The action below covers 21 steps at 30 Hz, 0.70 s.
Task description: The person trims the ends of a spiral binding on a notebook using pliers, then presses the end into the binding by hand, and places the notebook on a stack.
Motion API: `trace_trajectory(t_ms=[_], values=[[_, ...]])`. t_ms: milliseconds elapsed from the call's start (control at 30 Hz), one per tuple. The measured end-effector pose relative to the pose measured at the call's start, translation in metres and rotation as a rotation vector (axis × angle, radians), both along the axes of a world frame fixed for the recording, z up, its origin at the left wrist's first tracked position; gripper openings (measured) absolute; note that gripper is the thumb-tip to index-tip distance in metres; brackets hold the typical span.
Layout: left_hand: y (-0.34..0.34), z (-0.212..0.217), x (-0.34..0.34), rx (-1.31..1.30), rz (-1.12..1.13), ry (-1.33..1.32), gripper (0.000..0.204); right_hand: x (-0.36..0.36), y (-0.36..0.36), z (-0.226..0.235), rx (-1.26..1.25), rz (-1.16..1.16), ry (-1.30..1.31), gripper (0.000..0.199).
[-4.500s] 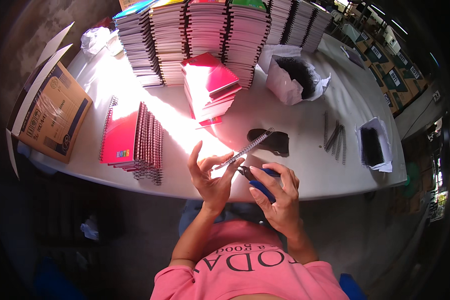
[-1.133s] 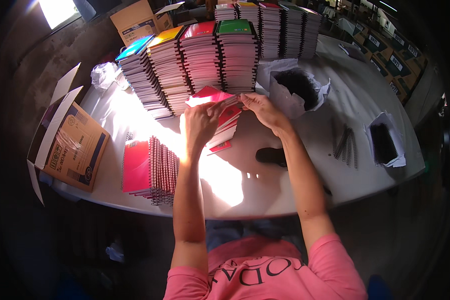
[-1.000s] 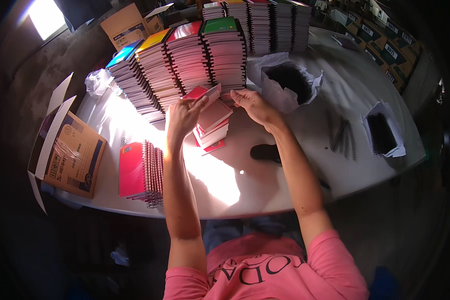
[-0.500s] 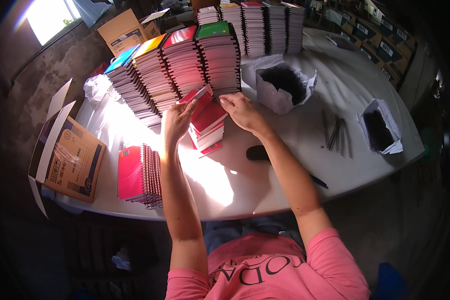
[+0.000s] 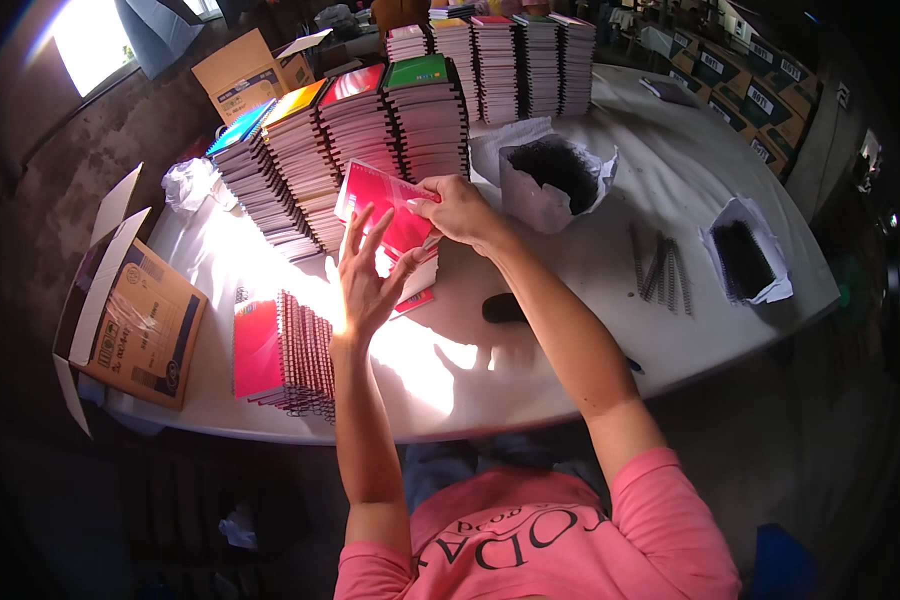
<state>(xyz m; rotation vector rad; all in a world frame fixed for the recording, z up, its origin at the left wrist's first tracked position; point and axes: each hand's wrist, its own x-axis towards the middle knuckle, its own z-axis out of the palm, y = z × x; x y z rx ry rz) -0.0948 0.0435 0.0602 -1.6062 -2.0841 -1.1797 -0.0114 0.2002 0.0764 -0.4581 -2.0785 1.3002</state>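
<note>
A red-covered notebook (image 5: pixel 378 190) is tilted up above a small pile of red-covered notebooks (image 5: pixel 422 280), with a row of small holes along its upper edge. My right hand (image 5: pixel 460 212) pinches its right edge between thumb and fingers. In front of it, my left hand (image 5: pixel 368 285) is open with fingers spread, fingertips at the cover's lower left; whether they touch cannot be told. To the left stands a stack of red spiral notebooks (image 5: pixel 258 350) with their wire coils facing right.
Tall stacks of coil-bound notebooks (image 5: pixel 425 125) stand behind my hands, with more stacks (image 5: pixel 495 75) farther back. Paper-wrapped black coils (image 5: pixel 550 175) and another bundle (image 5: pixel 742 258) lie right, near loose coils (image 5: pixel 662 270). A dark oval object (image 5: pixel 503 308) and cardboard box (image 5: pixel 145 320) flank me.
A red notebook has come up off the pile and tilted. My right hand has moved left onto its edge; my left hand has lowered and spread its fingers. The view has shifted slightly.
</note>
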Motion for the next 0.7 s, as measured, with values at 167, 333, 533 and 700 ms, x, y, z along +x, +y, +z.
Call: trace_trajectory(t_ms=[167, 333, 533, 700], values=[[-0.048, 0.010, 0.085, 0.080, 0.418, 0.472, 0.059, 0.102, -0.057, 0.006, 0.518, 0.038, 0.009, 0.018], [-0.050, -0.064, 0.130, -0.172, -0.015, 0.127, 0.046, 0.168, -0.087, -0.086, 0.652, 0.033, -0.362, 0.030], [-0.040, -0.092, 0.121, -0.057, -0.070, 0.111, 0.037, 0.201, 0.011, -0.065, 0.192, -0.361, -0.225, 0.048], [-0.015, -0.096, 0.121, 0.103, -0.017, 0.107, 0.046, 0.226, 0.153, -0.141, 0.458, -0.961, -0.554, 0.058]])
